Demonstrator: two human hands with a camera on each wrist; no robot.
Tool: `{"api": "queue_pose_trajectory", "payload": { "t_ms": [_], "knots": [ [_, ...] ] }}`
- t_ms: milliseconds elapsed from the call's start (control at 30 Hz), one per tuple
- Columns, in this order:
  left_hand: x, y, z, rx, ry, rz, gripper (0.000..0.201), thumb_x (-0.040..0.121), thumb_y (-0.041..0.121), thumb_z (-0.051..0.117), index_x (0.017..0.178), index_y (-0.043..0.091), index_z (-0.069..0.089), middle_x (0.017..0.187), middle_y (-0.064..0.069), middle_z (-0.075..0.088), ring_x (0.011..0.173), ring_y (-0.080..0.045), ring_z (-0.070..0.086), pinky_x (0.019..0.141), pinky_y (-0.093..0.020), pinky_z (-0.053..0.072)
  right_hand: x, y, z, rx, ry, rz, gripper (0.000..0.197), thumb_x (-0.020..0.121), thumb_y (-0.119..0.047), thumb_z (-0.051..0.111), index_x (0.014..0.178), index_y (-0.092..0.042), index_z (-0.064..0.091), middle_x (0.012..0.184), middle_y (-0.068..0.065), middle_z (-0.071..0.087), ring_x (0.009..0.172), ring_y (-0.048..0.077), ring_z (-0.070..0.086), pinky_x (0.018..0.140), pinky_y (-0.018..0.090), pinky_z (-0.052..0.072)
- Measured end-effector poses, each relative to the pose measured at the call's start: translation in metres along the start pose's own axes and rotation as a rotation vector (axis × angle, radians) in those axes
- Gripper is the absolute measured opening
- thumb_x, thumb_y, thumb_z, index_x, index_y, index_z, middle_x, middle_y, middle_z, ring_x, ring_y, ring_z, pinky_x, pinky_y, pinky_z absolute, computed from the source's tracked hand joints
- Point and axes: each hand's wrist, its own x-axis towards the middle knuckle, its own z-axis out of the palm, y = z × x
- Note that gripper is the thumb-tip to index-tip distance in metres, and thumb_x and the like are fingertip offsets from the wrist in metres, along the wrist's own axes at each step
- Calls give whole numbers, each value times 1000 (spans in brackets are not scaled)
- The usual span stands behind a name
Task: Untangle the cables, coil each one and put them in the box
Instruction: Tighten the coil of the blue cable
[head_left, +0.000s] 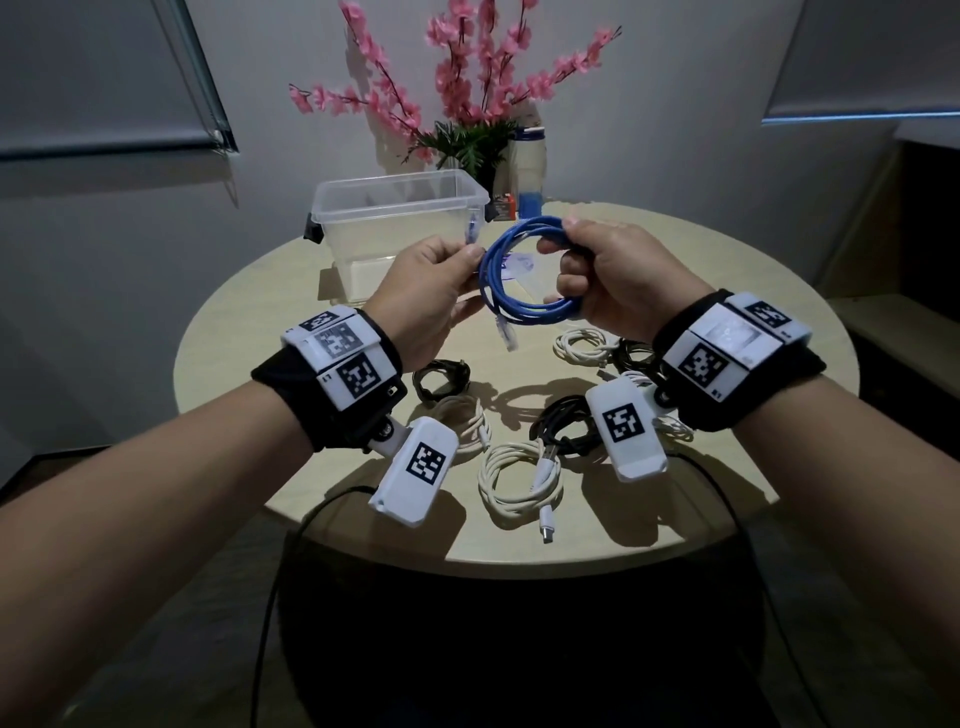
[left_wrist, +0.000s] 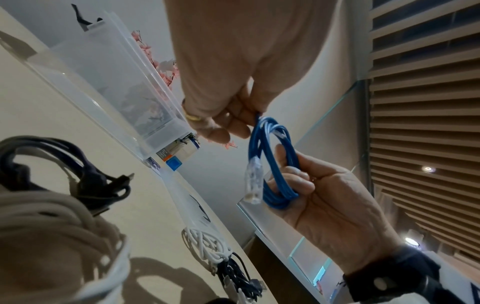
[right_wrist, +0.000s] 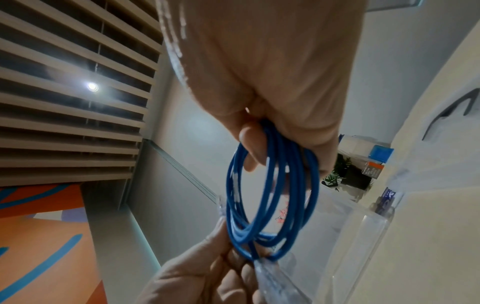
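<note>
coiled white usb cable (head_left: 522, 483) and other coiled cables on round beige table (head_left: 727, 270); none visibly boxed.
both left hand (head_left: 431, 291) and right hand (head_left: 613, 280) grip coiled blue network cable (head_left: 511, 280) before clear plastic box (head_left: 400, 218); boxing remains.

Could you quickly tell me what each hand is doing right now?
Left hand: pinching the blue cable.
Right hand: fingers curled round the blue cable's coil.

The box (head_left: 400, 208) stands behind my hands; coiled cables (head_left: 522, 483) lie on the table (head_left: 249, 332) below them.
</note>
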Motion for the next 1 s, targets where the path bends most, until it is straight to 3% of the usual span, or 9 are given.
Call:
{"api": "queue_pose_trajectory", "payload": {
  "t_ms": [133, 233, 300, 467, 567, 667, 833, 867, 1000],
  "knots": [
    [-1, -2, -3, 14, -34, -6, 22, 101, 13, 42, 80, 16, 50, 75, 1, 60, 68, -10, 57, 79, -29, 46, -5, -3, -1, 8, -17, 6, 34, 102, -22, 33, 91, -6, 61, 60, -2, 23, 48, 9, 28, 62, 27, 43],
    [-3, 1, -1, -11, -40, 2, 22, 101, 10, 38, 82, 14, 48, 73, 0, 56, 54, -6, 56, 69, -25, 50, -6, -3, -1, -2, -32, -1, 32, 102, -20, 33, 97, -4, 60, 60, -1, 26, 48, 9, 31, 59, 26, 45],
    [-2, 4, -2, 10, -45, 3, 23, 102, 9, 36, 83, 15, 48, 71, -1, 53, 48, -4, 53, 71, -28, 50, -5, -3, -2, 27, -48, -13, 30, 102, -19, 34, 105, -1, 58, 59, -2, 29, 48, 8, 33, 63, 29, 48],
    [-1, 3, -15, 109, -107, -87, 22, 101, 11, 39, 83, 16, 52, 74, -2, 51, 61, -11, 49, 74, -29, 50, -2, -4, -5, 207, -67, -88, 18, 102, -11, 38, 111, 2, 48, 59, 0, 42, 46, 9, 43, 61, 28, 53],
    [-3, 0, -13, 113, -125, -124, 21, 100, 12, 43, 81, 14, 51, 74, -2, 53, 63, -12, 50, 72, -27, 51, 0, -1, 0, 218, -56, -103, 13, 102, -11, 38, 100, -3, 47, 58, -1, 40, 44, 7, 37, 50, 22, 44],
    [-4, 0, -9, 159, -100, -128, 13, 97, 12, 50, 86, 12, 57, 75, -5, 57, 67, -15, 51, 73, -26, 49, 1, 3, 5, 167, -61, -108, 24, 103, -13, 37, 82, -10, 47, 52, -5, 36, 43, 6, 30, 43, 18, 34],
    [-5, 0, -10, 305, -122, -44, 19, 97, 13, 49, 106, 16, 66, 79, -2, 59, 70, -12, 48, 72, -23, 43, 0, 3, 4, 22, -49, -114, 26, 102, -21, 41, 108, 0, 54, 49, -8, 32, 46, 7, 30, 43, 18, 33],
    [-4, 0, -10, 340, -132, -30, 21, 98, 13, 49, 109, 17, 66, 79, -1, 59, 71, -12, 48, 73, -23, 42, 0, 4, 4, -5, -49, -108, 27, 103, -22, 40, 107, 0, 55, 50, -8, 30, 48, 8, 28, 44, 18, 33],
    [-4, -3, -15, 410, -163, 0, 22, 97, 13, 51, 110, 19, 67, 85, 0, 64, 77, -11, 53, 78, -25, 44, -5, 4, 5, -156, -45, -123, 26, 101, -22, 45, 85, -10, 63, 49, -7, 27, 46, 10, 27, 45, 21, 33]
  ]
}}
